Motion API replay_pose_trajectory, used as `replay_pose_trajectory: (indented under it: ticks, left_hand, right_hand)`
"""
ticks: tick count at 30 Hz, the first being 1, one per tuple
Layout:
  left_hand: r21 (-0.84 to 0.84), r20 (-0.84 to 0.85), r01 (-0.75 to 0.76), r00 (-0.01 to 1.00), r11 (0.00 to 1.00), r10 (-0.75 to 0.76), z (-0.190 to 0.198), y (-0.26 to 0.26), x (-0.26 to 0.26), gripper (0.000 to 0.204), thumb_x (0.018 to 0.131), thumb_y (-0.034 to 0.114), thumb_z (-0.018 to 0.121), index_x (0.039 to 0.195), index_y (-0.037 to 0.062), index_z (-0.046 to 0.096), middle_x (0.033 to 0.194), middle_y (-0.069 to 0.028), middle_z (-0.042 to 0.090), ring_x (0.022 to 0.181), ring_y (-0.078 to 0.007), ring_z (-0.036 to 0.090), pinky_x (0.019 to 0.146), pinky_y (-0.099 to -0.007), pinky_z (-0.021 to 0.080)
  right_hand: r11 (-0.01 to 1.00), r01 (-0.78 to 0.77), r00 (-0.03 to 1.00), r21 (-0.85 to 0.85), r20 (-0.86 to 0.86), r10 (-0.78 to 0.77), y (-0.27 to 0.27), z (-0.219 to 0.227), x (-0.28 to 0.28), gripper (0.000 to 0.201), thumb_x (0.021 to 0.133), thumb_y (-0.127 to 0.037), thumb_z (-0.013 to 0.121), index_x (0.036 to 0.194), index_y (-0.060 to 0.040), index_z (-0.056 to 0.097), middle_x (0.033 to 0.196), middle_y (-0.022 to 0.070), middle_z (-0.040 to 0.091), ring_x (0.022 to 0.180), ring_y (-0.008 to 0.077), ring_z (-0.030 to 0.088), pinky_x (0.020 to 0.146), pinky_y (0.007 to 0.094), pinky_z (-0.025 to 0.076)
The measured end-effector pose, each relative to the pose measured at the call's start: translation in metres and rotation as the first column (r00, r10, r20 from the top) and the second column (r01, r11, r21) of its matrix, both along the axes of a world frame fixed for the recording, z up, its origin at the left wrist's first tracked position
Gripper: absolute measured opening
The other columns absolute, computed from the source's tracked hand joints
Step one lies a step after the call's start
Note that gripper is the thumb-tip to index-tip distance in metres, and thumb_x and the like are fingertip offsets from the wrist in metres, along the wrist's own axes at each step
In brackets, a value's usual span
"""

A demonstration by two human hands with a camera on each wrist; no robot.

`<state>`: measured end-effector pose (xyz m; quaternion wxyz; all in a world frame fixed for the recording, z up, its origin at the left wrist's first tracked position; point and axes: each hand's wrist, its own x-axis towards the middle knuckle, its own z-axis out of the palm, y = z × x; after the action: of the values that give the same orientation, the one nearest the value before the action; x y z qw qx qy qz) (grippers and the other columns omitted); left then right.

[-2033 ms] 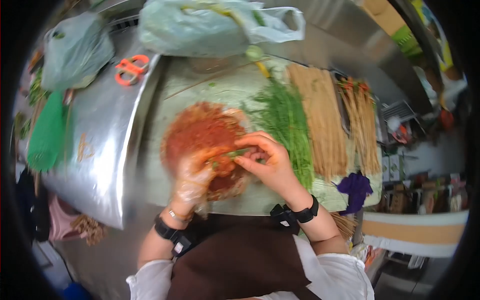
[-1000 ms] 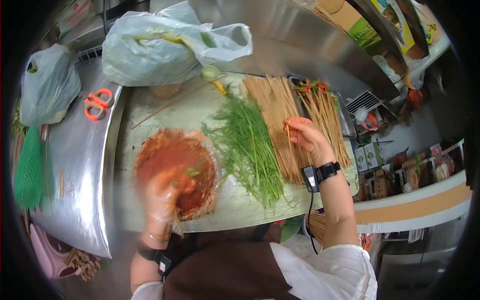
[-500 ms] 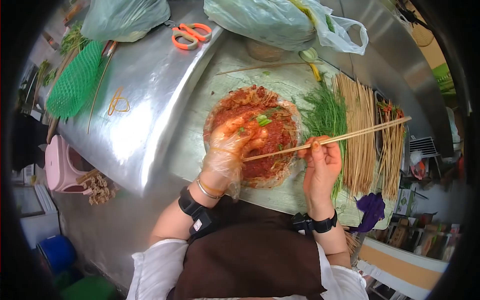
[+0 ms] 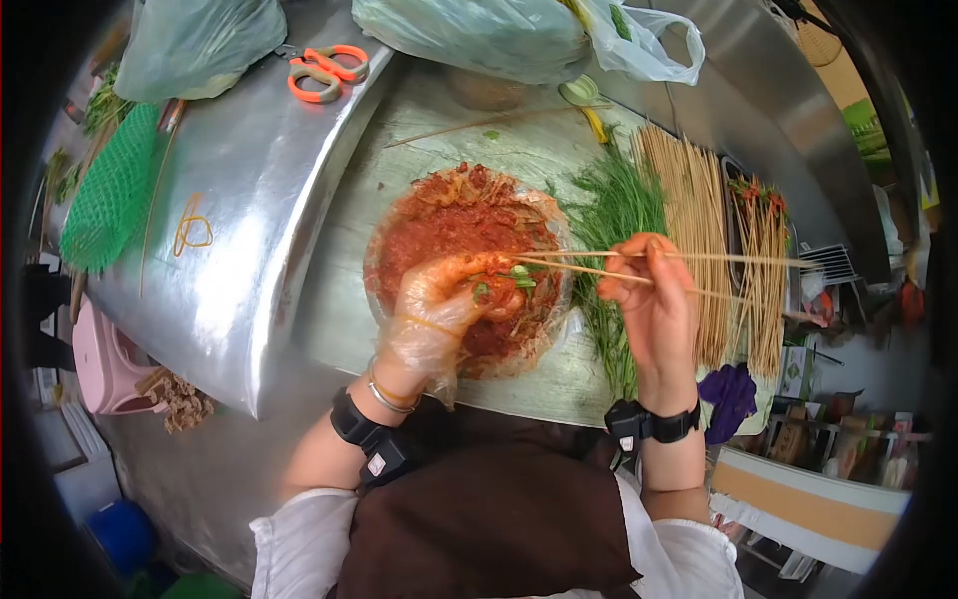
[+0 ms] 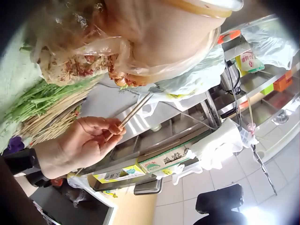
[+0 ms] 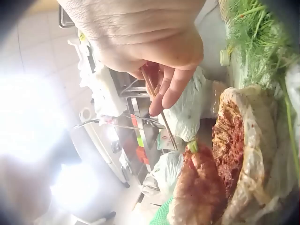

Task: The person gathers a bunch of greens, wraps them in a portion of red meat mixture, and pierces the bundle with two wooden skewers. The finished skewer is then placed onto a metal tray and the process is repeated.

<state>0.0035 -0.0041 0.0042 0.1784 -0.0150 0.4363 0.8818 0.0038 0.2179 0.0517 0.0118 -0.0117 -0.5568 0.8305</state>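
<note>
1. L. hand (image 4: 429,314), in clear plastic glove: fingers curled round green pieces (image 4: 523,278), coated red, over bowl (image 4: 552,212) of red paste (image 4: 429,225).
2. R. hand (image 4: 659,290), bare, stained: pinches two thin sticks (image 4: 571,267), near ends pointing at L. hand. Whether tips touch the pieces: can't tell.
3. Risk, tips: a slip of R. hand's pinch or a push off line could prick glove or fingertip; cause, tips v. close to L. hand.
4. Risk, grip: wet paste makes pieces slick; they could split, or slide back into bowl.
5. Risk, rear ends: sticks splay apart and reach out over the stick row; a wide swing could snag there. Mod. concern.
6. Feathery greens (image 4: 619,215) lie beside bowl, partly below R. hand; stray stems poss. caught by sleeve or wrist strap.
7. Stick row (image 4: 684,230) beyond; further out, loaded skewers (image 4: 760,215) in tray. Purple item (image 4: 728,394) nr table edge.
8. Far side: lone stick (image 4: 469,128) on table, plastic bag (image 4: 479,40) closing off that end; orange scissors (image 4: 317,82) on steel counter (image 4: 249,190).
</note>
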Motion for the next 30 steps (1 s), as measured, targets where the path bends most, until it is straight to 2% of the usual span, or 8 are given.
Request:
replay_pose_trajectory:
  ticks: [4,9,12,15,18,21,25,30]
  left_hand:
    - [-0.022,-0.052,0.016,0.999,1.0,-0.017,-0.006,-0.003,-0.001,0.033,0.088,0.008,0.061,0.117,-0.0074,0.055,0.101,-0.0127,0.065,0.085,-0.02,0.066,0.08,-0.0299,0.055]
    - [-0.022,-0.041,-0.011,0.999,1.0,0.01,-0.001,0.003,-0.001,0.036,0.088,0.009,0.062,0.12,-0.0067,0.054,0.106,-0.0124,0.064,0.091,-0.0216,0.066,0.082,-0.0316,0.055]
    - [-0.028,-0.03,0.037,0.999,0.999,-0.038,-0.001,0.0,-0.003,0.037,0.088,0.01,0.062,0.121,-0.0056,0.054,0.109,-0.0128,0.063,0.095,-0.0238,0.065,0.083,-0.0323,0.055]
    - [0.06,0.005,0.051,0.999,0.997,-0.052,0.004,-0.004,-0.003,0.03,0.091,0.004,0.054,0.119,-0.0068,0.054,0.113,-0.0132,0.061,0.101,-0.021,0.061,0.088,-0.0337,0.052]
    - [0.038,-0.082,-0.033,0.996,0.999,0.036,-0.006,-0.004,-0.002,0.037,0.088,0.01,0.063,0.12,-0.0055,0.053,0.109,-0.0145,0.063,0.093,-0.0279,0.065,0.082,-0.0344,0.055]
    - [-0.013,0.029,0.035,0.999,0.999,-0.035,-0.002,-0.003,-0.005,0.035,0.089,0.009,0.061,0.119,-0.0061,0.054,0.108,-0.015,0.063,0.093,-0.0284,0.065,0.083,-0.0358,0.056]
    - [0.058,0.048,0.029,0.998,0.998,-0.032,-0.003,-0.005,-0.005,0.032,0.089,0.008,0.06,0.118,-0.0056,0.054,0.107,-0.0153,0.063,0.093,-0.0285,0.065,0.084,-0.0357,0.056]
    - [0.125,0.028,-0.062,0.998,0.99,0.059,0.004,-0.006,-0.005,0.031,0.089,0.007,0.06,0.118,-0.0043,0.054,0.111,-0.0149,0.062,0.099,-0.0283,0.063,0.086,-0.0362,0.055]
  right_hand:
    - [0.994,-0.095,0.994,-0.054,0.051,0.098,0.002,-0.011,-0.008,0.027,0.099,-0.023,0.042,0.097,0.0006,0.055,0.082,0.014,0.064,0.069,0.0197,0.066,0.062,0.028,0.056]
    - [0.99,-0.097,0.993,0.106,0.072,0.09,0.005,-0.002,-0.007,0.029,0.099,-0.025,0.044,0.096,0.0014,0.056,0.082,0.0135,0.064,0.068,0.0188,0.066,0.062,0.0262,0.055]
    - [0.976,-0.113,0.993,0.184,0.051,0.105,0.005,0.004,-0.007,0.03,0.098,-0.026,0.045,0.098,0.0019,0.056,0.081,0.0129,0.064,0.068,0.0183,0.066,0.062,0.0255,0.055]
    - [0.964,-0.12,0.993,0.238,0.035,0.115,0.004,0.008,-0.008,0.03,0.098,-0.025,0.046,0.099,0.0021,0.057,0.082,0.0124,0.064,0.068,0.0181,0.066,0.063,0.0254,0.054]
    - [0.955,-0.126,0.992,0.27,0.042,0.119,0.003,0.013,-0.008,0.029,0.098,-0.024,0.047,0.098,0.0022,0.057,0.082,0.0121,0.065,0.069,0.0181,0.066,0.063,0.0255,0.054]
    - [0.947,-0.127,0.992,0.296,0.035,0.123,0.001,0.018,-0.007,0.028,0.097,-0.023,0.048,0.099,0.0023,0.058,0.083,0.0121,0.065,0.07,0.0183,0.066,0.064,0.0258,0.054]
    - [0.931,-0.112,0.993,0.348,0.015,0.114,0.0,0.019,-0.007,0.027,0.097,-0.022,0.048,0.1,0.0032,0.058,0.084,0.0134,0.066,0.071,0.0193,0.067,0.067,0.0274,0.054]
    - [0.97,-0.015,0.992,0.241,-0.115,0.044,-0.005,0.01,0.007,0.029,0.097,-0.021,0.046,0.1,0.0054,0.057,0.085,0.016,0.065,0.073,0.0228,0.067,0.07,0.0315,0.054]
